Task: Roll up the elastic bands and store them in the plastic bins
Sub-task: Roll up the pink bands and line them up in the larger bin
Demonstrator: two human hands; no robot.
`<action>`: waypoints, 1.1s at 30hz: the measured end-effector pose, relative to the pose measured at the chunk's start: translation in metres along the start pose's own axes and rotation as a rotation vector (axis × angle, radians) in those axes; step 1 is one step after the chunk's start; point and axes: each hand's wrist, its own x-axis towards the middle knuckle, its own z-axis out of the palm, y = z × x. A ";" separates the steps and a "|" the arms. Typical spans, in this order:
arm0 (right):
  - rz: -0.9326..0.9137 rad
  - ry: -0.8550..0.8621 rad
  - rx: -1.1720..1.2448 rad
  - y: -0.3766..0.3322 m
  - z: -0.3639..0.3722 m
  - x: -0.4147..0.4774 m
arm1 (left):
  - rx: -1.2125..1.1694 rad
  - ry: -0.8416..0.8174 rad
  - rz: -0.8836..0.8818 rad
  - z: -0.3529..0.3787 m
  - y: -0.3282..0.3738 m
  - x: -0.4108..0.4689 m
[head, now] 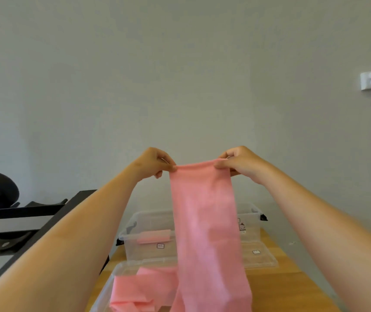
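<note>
While it hangs from both hands above the wooden table point(292, 289), the pink band point(204, 221) runs straight up and down, its long axis vertical and its short top edge level. Its lower end drops past the bottom of the picture, so where it ends cannot be seen. It also covers the middle of the clear bin point(148, 251) standing at the table's far edge, and blurs toward its lower half. A second clear bin point(114, 278) sits at the near edge, left of the hanging band and cut off below; loose pink bands point(139, 287) lie crumpled in it. Right of the band, a flat clear plastic piece point(258, 257) lies on the table; whether it is a lid or a low tray is hard to make out. The left hand point(155, 163) pinches the band's top left corner between thumb and curled fingers. The right hand point(238, 162) pinches the top right corner likewise, the strip stretched flat between them. A rolled pink band point(154, 237) rests inside the far bin, near its left end.
</note>
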 end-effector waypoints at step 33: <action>0.383 -0.277 -0.428 0.228 0.106 -0.064 | 0.062 -0.336 -0.201 0.198 -0.173 -0.063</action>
